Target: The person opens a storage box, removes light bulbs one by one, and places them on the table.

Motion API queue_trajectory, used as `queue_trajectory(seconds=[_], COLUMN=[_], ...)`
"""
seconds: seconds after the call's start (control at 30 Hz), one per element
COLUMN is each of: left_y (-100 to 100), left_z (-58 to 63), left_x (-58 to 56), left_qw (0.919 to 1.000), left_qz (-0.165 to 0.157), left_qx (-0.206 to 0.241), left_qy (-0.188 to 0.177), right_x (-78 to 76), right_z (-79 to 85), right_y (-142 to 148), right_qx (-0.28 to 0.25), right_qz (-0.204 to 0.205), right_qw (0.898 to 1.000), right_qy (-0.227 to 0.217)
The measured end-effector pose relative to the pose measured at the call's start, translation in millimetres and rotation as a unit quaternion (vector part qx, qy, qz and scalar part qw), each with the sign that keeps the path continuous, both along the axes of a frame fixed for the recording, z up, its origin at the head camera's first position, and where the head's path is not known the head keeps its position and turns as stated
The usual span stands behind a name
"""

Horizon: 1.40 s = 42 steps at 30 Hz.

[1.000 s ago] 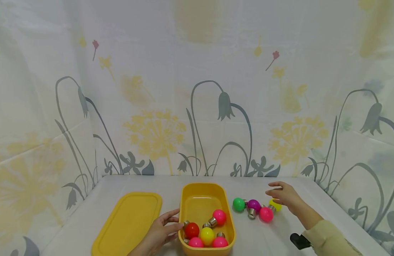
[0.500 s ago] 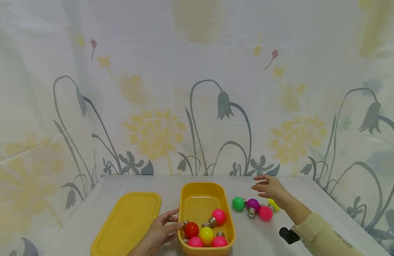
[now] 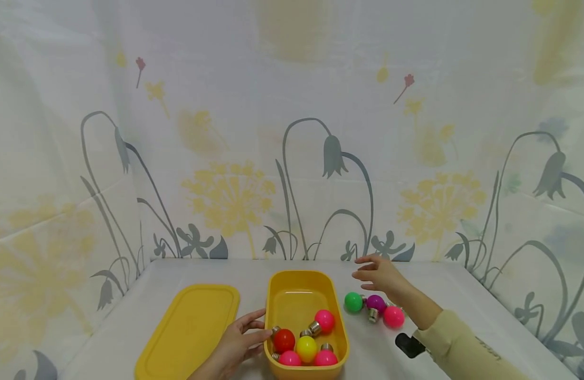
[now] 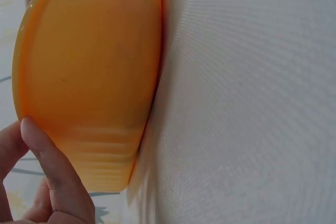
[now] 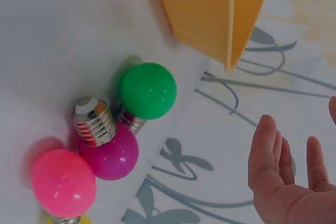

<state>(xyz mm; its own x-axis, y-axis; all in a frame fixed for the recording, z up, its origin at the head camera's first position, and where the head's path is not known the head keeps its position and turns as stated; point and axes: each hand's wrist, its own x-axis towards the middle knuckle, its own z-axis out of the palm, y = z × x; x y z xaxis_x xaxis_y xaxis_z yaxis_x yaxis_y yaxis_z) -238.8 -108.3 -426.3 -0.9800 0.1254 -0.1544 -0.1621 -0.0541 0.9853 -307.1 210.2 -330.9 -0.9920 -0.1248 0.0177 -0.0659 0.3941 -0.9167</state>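
Note:
A yellow box (image 3: 301, 279) holds several round light bulbs: a red bulb (image 3: 284, 340), a yellow bulb (image 3: 306, 349) and pink bulbs, one pink bulb (image 3: 324, 320) lying higher up. My left hand (image 3: 238, 340) touches the box's left side; the left wrist view shows a fingertip at the rim. My right hand (image 3: 381, 275) is held above the table behind the loose bulbs, fingers loosely bent around nothing. Below it lie a green bulb (image 5: 148, 91), a purple bulb (image 5: 109, 153) and a pink bulb (image 5: 64, 183). Another yellow bulb (image 5: 84, 220) shows only partly, behind the pink one.
A flat yellow lid (image 3: 189, 327) lies on the white tabletop (image 3: 467, 306), left of the box. Patterned cloth (image 3: 230, 132) with flowers hangs at the back and sides. Under the right forearm, a black object (image 3: 409, 345) sits by the sleeve.
My right hand has moved left and slightly up, from above the loose yellow bulb to near the green one; the forearm now covers the yellow bulb. My left hand stays at the box.

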Motion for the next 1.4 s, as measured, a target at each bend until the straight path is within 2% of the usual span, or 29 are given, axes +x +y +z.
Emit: queue_trajectory(seconds=[0.4,0.6,0.87,1.0,1.27,1.33,1.4], left_y=[-1.1,-0.6,-0.3,-0.5,-0.8,-0.7,-0.8], left_z=[-2.6,-1.4,-0.8,-0.9,-2.9,-3.3,-3.4], left_x=[-0.3,0.1,0.3,0.0,-0.7,-0.7,-0.3], left_qw=[0.9999,1.0000,0.9999,1.0000,0.9998,0.9997,0.9997], left_qz=[-0.005,-0.001,0.000,-0.003,-0.005,-0.004,-0.002], left_qx=[0.008,0.007,0.011,0.008,0.017,0.021,0.023], left_qy=[0.009,-0.002,0.003,0.004,0.005,0.008,0.010], right_x=[0.1,1.3,0.2,1.4,5.3,3.2,0.5], right_z=[7.4,12.5,15.0,10.5,-4.8,-10.1,-15.2], right_y=[-28.9,-47.8,-72.5,-84.7,-100.5,-102.7,-105.7], right_qx=[-0.019,-0.022,-0.041,-0.036,-0.012,-0.020,-0.054], right_qz=[0.014,0.015,0.034,0.036,0.046,0.054,0.053], right_qw=[1.000,0.999,0.996,0.995,0.987,0.987,0.988], right_qy=[-0.016,-0.035,-0.069,-0.089,-0.156,-0.151,-0.131])
